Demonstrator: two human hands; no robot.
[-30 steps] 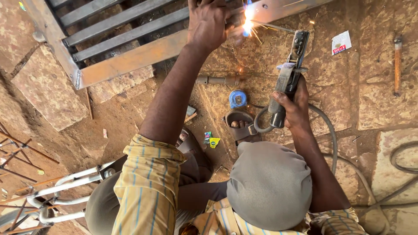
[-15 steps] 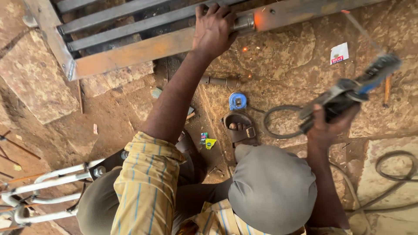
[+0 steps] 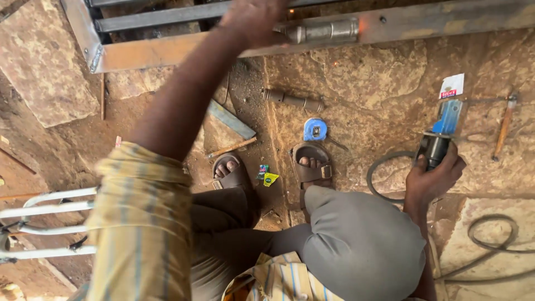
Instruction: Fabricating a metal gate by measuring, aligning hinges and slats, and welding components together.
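Left hand: the left hand [image 3: 253,19] is pressed palm-down on the rusty flat steel bar of the metal grille [image 3: 167,51], fingers spread, gripping nothing.
Right hand: the right hand [image 3: 432,178] is wrapped tight round the black-and-blue welding electrode holder [image 3: 437,136], low over the stone floor [image 3: 379,83].
Cable: black cable [image 3: 384,167] loops just beside that fist.
Nearby: blue round tape measure [image 3: 315,129] lies by the sandalled foot [image 3: 309,167]; wooden-handled hammer [image 3: 504,125] lies off to the right.

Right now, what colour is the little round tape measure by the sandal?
Blue, with a grey centre; the tape measure shows in the head view.
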